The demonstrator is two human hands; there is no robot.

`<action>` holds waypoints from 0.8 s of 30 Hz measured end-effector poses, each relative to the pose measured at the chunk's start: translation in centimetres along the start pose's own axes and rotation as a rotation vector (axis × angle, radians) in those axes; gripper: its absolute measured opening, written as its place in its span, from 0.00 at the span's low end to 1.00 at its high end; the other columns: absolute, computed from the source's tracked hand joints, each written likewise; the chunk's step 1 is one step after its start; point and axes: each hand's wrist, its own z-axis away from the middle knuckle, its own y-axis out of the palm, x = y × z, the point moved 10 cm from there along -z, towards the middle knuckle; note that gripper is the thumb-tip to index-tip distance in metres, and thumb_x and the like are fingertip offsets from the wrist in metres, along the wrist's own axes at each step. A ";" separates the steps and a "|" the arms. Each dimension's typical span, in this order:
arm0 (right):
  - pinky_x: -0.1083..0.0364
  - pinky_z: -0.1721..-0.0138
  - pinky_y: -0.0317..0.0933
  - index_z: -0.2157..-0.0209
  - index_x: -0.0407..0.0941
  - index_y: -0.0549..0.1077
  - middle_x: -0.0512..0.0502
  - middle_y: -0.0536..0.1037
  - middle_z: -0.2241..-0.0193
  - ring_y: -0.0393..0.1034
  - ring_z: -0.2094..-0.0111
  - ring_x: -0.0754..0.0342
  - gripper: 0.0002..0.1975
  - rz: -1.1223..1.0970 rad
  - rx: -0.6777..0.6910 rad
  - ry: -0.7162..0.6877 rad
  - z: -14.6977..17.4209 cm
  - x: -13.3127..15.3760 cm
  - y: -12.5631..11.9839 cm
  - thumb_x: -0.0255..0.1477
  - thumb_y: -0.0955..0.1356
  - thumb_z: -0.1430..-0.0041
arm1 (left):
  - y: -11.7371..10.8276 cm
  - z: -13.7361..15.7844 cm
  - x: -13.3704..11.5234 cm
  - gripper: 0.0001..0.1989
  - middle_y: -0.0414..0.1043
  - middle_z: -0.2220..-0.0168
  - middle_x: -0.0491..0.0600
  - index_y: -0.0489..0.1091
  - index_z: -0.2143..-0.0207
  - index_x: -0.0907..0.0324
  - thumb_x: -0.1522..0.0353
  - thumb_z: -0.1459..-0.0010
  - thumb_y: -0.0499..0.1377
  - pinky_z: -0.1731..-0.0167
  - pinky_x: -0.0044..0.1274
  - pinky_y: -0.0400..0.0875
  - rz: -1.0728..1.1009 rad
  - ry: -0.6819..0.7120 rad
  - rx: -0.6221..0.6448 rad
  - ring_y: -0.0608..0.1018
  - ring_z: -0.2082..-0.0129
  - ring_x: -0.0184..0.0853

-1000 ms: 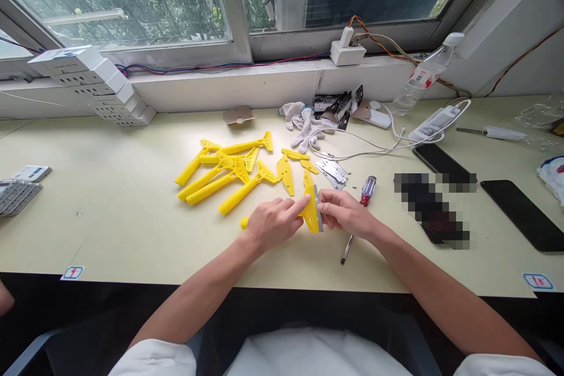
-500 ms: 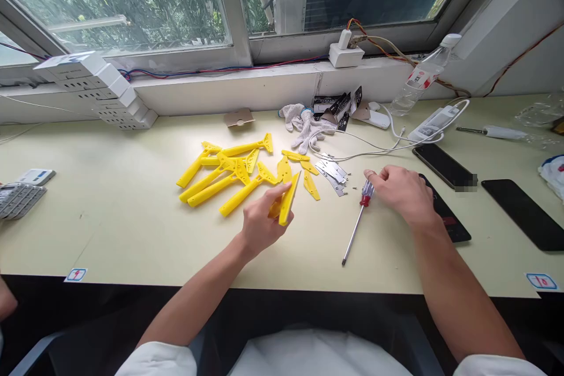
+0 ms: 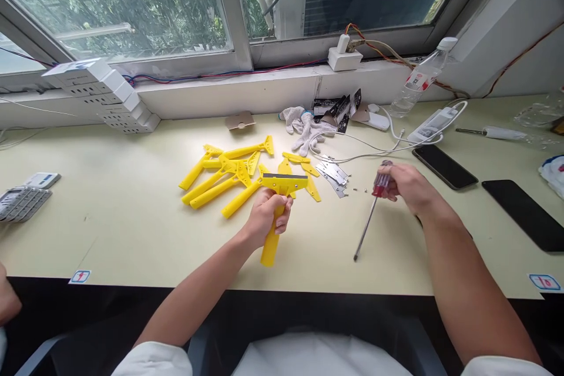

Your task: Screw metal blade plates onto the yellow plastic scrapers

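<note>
My left hand (image 3: 269,216) is closed round the handle of a yellow scraper (image 3: 285,183), its wide head up with a dark blade edge along the top and small screws in its face. My right hand (image 3: 403,185) grips a screwdriver (image 3: 381,184) by its clear and red handle, the shaft slanting down to the left. Behind my left hand lies a pile of yellow scraper handles (image 3: 215,188). Loose yellow plates (image 3: 296,158) are beside them, partly hidden by the held scraper. Metal blades (image 3: 333,175) and tiny screws (image 3: 365,190) lie between my hands.
White knitted gloves (image 3: 304,129), black boxes (image 3: 337,108) and a white cable are at the back. Phones (image 3: 445,167) lie to the right, near a plastic bottle (image 3: 416,85). A calculator (image 3: 22,202) sits at left, where another person's hand (image 3: 9,296) shows at the edge.
My right hand has lifted the screwdriver off the table. My left hand has turned the scraper, so its head now faces me and its handle points down.
</note>
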 end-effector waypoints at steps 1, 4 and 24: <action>0.49 0.77 0.59 0.67 0.49 0.67 0.37 0.81 0.72 0.70 0.76 0.48 0.17 -0.143 -0.007 -0.018 0.1 0.4 -0.2 0.49 0.65 0.38 | 0.1 -0.1 0.3 0.09 0.60 0.73 0.40 0.64 0.70 0.58 0.64 0.43 0.61 0.86 0.18 0.53 0.022 -0.032 0.010 0.56 0.84 0.21; 0.50 0.78 0.54 0.62 0.50 0.68 0.39 0.79 0.69 0.71 0.73 0.46 0.15 -0.504 -0.048 0.001 0.4 0.8 -0.9 0.46 0.67 0.41 | 0.3 -0.3 1.0 0.08 0.62 0.70 0.41 0.64 0.69 0.58 0.65 0.44 0.61 0.87 0.17 0.53 0.072 -0.094 0.039 0.56 0.83 0.20; 0.54 0.82 0.38 0.63 0.50 0.75 0.56 0.62 0.80 0.45 0.84 0.61 0.17 -0.528 0.377 -0.258 6.1 11.1 5.9 0.47 0.77 0.43 | 3.2 1.5 2.2 0.07 0.65 0.78 0.42 0.70 0.67 0.59 0.65 0.38 0.60 0.82 0.22 0.60 -0.325 0.017 0.351 0.63 0.85 0.25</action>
